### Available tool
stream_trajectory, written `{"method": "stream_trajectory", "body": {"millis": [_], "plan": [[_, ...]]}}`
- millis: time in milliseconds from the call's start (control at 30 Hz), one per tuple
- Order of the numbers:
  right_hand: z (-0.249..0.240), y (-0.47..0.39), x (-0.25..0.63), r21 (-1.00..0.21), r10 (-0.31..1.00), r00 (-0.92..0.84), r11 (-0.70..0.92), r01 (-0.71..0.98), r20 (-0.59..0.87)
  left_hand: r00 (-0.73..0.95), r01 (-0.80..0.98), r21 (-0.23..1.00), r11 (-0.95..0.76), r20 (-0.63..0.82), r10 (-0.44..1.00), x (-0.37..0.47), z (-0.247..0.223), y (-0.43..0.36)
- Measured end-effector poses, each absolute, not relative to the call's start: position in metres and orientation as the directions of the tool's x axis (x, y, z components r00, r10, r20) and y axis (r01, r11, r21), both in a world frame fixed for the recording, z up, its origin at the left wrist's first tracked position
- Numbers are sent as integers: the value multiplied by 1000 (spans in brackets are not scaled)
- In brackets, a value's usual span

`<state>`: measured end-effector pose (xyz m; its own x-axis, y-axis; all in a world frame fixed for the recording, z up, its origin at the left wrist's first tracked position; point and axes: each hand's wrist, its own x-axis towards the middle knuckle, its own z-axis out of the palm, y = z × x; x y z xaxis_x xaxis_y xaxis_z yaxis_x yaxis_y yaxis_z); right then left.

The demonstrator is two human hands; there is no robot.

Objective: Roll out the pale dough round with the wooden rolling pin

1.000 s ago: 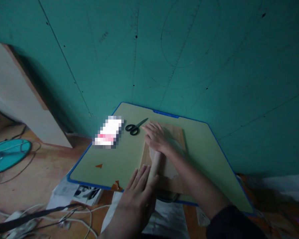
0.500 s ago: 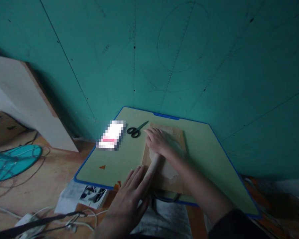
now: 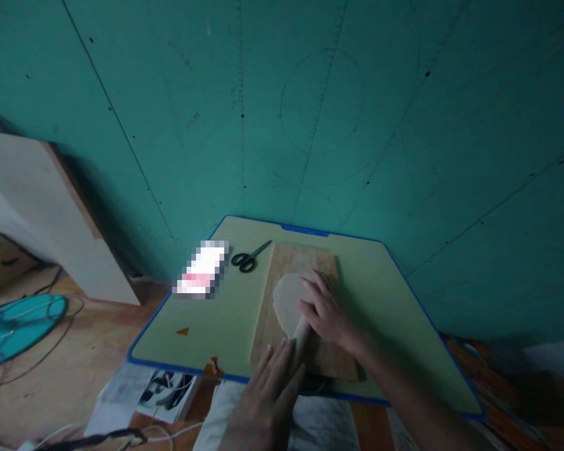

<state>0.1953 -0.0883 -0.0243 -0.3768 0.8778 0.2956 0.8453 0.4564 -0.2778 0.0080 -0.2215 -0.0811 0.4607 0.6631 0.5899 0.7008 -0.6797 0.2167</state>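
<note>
A pale, roughly round sheet of dough (image 3: 287, 302) lies on a wooden board (image 3: 262, 338). Across its near right part runs a slim, light-coloured rolling pin (image 3: 301, 337), slanting from lower left to upper right. My left hand (image 3: 271, 388) rests on the near end of the pin, its fingers stretched forward. On the far end is my right hand (image 3: 326, 313), with fingers spread over the dough's right side. The palms hide both ends of the pin.
Black scissors (image 3: 249, 260) and a pixelated phone-like object (image 3: 201, 269) lie left of the board on a blue-edged table (image 3: 385, 300). A small orange scrap (image 3: 183, 331) is nearer me. The green wall (image 3: 207, 156) rises behind; cables and papers lie below left.
My right hand has moved nearer and to the right with the pin, uncovering the dough's far left part. My left hand has shifted right. The whole view has tilted slightly.
</note>
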Motion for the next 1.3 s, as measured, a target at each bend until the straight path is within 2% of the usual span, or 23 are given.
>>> {"method": "stream_trajectory", "body": {"millis": [133,200,300,433,567,767,867,1000,1067,1133,1300], "plan": [[-12,-81,181,-281,840,-498,541,792,214,505,669,159,-726,619,601,19,-89,-225],[-6,-74,171,-286,813,-555,582,761,177,491,664,176,-727,630,601,18,-82,-225],[0,-65,152,-283,786,-601,616,735,146,439,679,241,-693,623,647,7,-64,-225],[3,-56,120,-271,776,-620,625,732,114,456,722,264,-640,514,726,-16,-47,-231],[7,-51,91,-282,766,-636,634,720,96,395,774,270,-573,502,769,-29,-48,-236],[12,-47,63,-294,715,-671,696,655,199,370,796,267,-543,495,786,-33,-48,-232],[11,-42,70,-404,730,-614,680,611,300,353,778,300,-552,518,779,-31,-47,-230],[0,-36,119,-551,812,-417,584,596,409,349,743,331,-582,550,759,-34,-50,-225],[-7,-39,152,-520,847,-373,528,671,378,349,729,349,-589,550,758,-40,-52,-221],[-13,-46,179,-442,866,-402,498,746,298,335,731,365,-576,544,769,-48,-52,-215],[-14,-67,200,-229,821,-559,569,790,112,289,743,377,-553,564,774,-65,-50,-200]]}}
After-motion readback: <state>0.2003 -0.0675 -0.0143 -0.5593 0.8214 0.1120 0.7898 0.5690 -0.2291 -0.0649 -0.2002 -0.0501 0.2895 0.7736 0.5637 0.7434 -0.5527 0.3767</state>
